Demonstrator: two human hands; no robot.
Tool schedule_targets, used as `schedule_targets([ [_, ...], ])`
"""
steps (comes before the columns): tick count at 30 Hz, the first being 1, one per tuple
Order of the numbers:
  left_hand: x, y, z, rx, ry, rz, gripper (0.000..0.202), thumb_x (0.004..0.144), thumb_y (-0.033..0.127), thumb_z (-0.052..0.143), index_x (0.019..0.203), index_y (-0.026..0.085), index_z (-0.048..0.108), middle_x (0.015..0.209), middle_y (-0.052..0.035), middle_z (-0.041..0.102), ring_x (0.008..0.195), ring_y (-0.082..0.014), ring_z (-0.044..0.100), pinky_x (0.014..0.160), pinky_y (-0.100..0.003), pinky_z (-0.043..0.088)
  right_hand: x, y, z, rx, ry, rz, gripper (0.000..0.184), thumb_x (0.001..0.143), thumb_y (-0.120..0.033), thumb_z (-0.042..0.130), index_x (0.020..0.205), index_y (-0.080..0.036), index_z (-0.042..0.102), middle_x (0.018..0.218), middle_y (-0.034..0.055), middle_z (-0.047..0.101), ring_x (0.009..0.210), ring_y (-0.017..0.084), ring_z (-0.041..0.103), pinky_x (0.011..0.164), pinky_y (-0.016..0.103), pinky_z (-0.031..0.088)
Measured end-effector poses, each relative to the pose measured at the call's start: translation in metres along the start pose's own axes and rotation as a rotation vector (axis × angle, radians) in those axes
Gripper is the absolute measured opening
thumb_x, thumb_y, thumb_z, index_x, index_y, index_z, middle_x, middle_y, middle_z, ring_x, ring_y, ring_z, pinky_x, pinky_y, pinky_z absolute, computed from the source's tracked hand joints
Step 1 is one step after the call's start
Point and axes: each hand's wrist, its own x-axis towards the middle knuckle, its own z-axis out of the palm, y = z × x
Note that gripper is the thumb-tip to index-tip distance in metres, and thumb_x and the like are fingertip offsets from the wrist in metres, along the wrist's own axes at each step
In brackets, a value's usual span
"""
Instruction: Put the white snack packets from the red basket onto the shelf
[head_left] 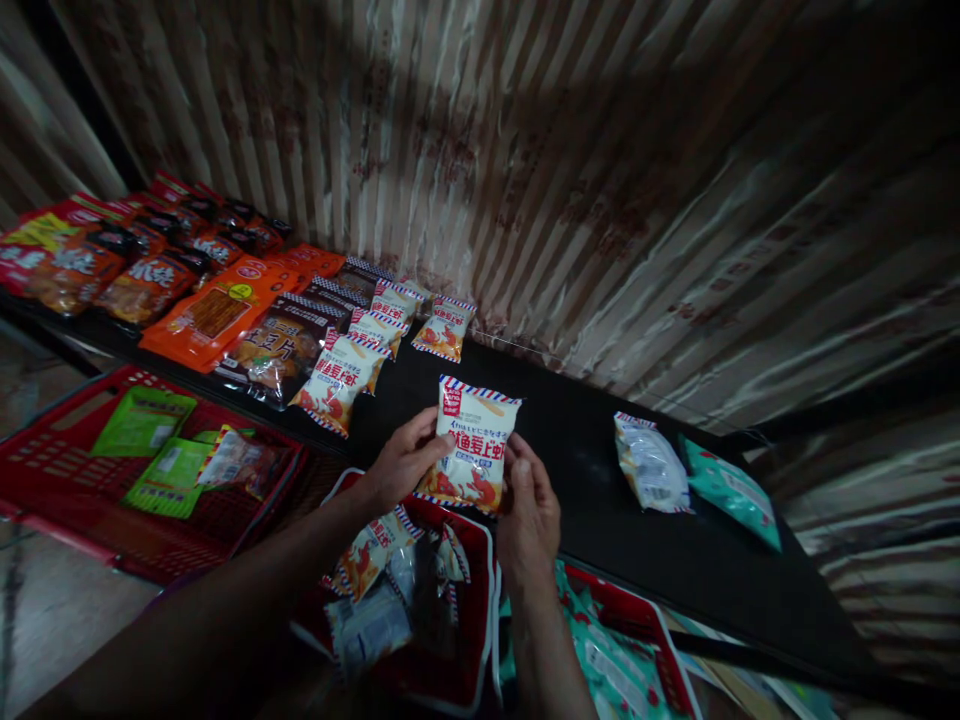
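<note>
Between my hands is an upright white snack bag (472, 450) with striped edges, red lettering and orange pictures on its front. My left hand (405, 460) grips its left side, thumb across the front. Closed on the right edge is my right hand (531, 505), its fingers partly hidden behind the bag. Matching snack bags (337, 380) lie to the left on the black shelf (577, 470), with one bag (444, 328) set slightly apart behind. Below my hands, a red basket (480, 600) with a white rim holds more of these bags.
Orange packs (217, 305), dark packs (274, 345) and several red-and-black bags (154, 285) cover the shelf's left end. A white bag (651, 465) and a teal bag (731, 490) lie right. Red baskets stand in front, one with green packets (142, 420), another with teal bags (615, 660). Corrugated sheeting (480, 150) rises behind.
</note>
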Motion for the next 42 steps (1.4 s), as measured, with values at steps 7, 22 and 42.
schedule_targets([
  [7, -0.008, 0.007, 0.007, 0.098, -0.066, -0.061, 0.043, 0.076, 0.032, 0.066, 0.116, 0.016, 0.059, 0.115, -0.0103, 0.065, 0.100, -0.0252, 0.062, 0.085, -0.035, 0.048, 0.000, -0.007, 0.006, 0.052, 0.006, 0.073, 0.049, 0.065, -0.046, 0.074, 0.105, -0.019, 0.063, 0.088, 0.0043, 0.073, 0.073, 0.020, 0.068, 0.069, 0.034, 0.054],
  [22, -0.008, -0.005, 0.017, 0.108, -0.020, -0.055, 0.052, 0.075, 0.038, 0.070, 0.119, 0.016, 0.054, 0.116, -0.0128, 0.064, 0.104, -0.0256, 0.061, 0.089, -0.037, 0.047, 0.005, -0.020, 0.008, 0.056, 0.054, 0.059, 0.041, 0.056, -0.043, 0.080, 0.084, -0.020, 0.060, 0.071, -0.0016, 0.071, 0.056, 0.015, 0.064, 0.059, 0.030, 0.052],
  [42, -0.002, -0.006, 0.007, 0.029, 0.092, 0.008, 0.047, 0.072, 0.039, 0.071, 0.110, 0.015, 0.059, 0.103, -0.0095, 0.069, 0.096, -0.0249, 0.064, 0.086, -0.037, 0.049, 0.004, -0.021, -0.006, -0.070, -0.061, 0.111, 0.060, 0.061, -0.048, 0.077, 0.111, -0.021, 0.061, 0.091, 0.0035, 0.071, 0.083, 0.019, 0.066, 0.074, 0.034, 0.053],
])
